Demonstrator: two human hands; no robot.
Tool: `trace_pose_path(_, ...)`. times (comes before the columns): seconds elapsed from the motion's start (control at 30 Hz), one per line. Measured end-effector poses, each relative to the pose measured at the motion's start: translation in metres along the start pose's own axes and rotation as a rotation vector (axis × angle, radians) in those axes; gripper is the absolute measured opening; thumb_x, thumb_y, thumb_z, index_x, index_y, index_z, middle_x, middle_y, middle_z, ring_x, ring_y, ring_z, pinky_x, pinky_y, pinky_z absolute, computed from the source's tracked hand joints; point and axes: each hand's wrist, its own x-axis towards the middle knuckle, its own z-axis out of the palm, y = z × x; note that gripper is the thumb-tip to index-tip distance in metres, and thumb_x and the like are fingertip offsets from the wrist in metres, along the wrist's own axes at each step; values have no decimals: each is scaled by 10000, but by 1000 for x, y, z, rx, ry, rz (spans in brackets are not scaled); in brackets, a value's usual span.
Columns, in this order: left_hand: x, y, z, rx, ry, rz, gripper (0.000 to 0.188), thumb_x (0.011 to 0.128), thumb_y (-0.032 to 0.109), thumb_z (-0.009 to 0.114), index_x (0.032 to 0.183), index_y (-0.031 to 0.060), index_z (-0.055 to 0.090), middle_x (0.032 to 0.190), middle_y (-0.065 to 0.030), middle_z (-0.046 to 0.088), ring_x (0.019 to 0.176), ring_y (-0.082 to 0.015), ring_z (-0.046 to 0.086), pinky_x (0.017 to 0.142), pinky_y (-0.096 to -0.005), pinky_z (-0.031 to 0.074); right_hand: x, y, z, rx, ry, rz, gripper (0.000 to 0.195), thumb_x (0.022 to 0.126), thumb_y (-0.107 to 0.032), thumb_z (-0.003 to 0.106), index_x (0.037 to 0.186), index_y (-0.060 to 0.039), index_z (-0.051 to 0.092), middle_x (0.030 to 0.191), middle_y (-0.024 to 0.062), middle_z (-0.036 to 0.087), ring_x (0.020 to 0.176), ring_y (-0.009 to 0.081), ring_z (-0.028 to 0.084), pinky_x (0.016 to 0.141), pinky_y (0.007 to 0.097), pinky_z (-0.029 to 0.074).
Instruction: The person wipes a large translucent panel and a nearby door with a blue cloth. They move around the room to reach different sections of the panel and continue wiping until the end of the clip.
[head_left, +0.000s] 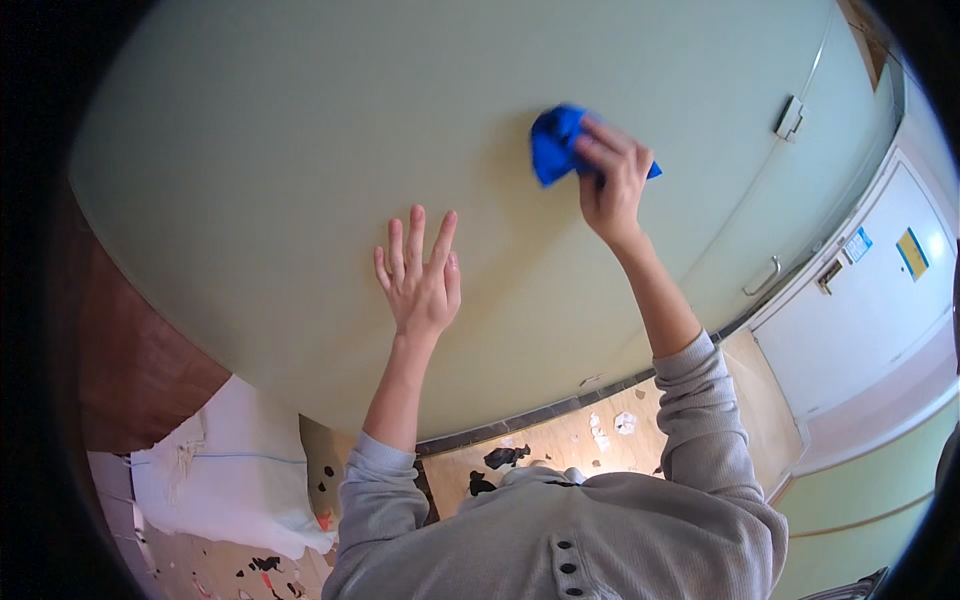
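A large frosted, pale green glass panel (300, 135) fills the view before me. My left hand (420, 281) lies against it near the middle, fingers spread and pointing up, with nothing held. Higher and to the right, my right hand (615, 169) grips a blue cloth (556, 146) at the panel's surface. The cloth is bunched and slightly blurred, and part of it is hidden behind the fingers.
A metal hinge (790, 118) and a curved handle (763, 277) are on the glass at right, beside a white door (862, 300). Scraps and a black crumpled item (506, 456) lie on the floor. White sheeting (232, 465) hangs lower left by a reddish-brown panel (135, 345).
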Motion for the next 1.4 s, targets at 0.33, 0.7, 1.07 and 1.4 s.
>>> trace_pose_path(0.33,2,3,3,-6,4,-7,483,960,249,461,1438,312,427,1558,-25,272,1447,-264,180,1145,-513,75,-183,-63,4,66,-489,-415,337,818,-274,657,1145,-296,576,1347,-138,501,1091,127,518,856,307,418)
trace_pose_path(0.7,1,23,20,102,106,-60,553,946,287,473,1471,152,367,1574,-181,146,1450,-399,54,1123,-593,14,-40,49,-20,-24,56,-16,481,662,19,654,1082,-208,595,1216,-6,624,1038,250,587,802,374,370)
trace_pose_path(1.07,12,63,32,70,142,-115,571,948,328,482,1467,123,357,1566,-229,111,1438,-452,7,1113,-610,22,-200,7,-29,160,-390,-446,274,845,-290,661,1111,-300,596,1302,-118,558,1013,133,568,739,304,446)
trace_pose_path(1.4,-4,87,51,145,60,-133,596,956,298,447,1484,72,289,1566,-241,81,1436,-456,13,1115,-612,39,-20,107,-51,38,223,57,527,618,70,581,1093,-155,618,1221,44,627,996,233,599,790,349,360)
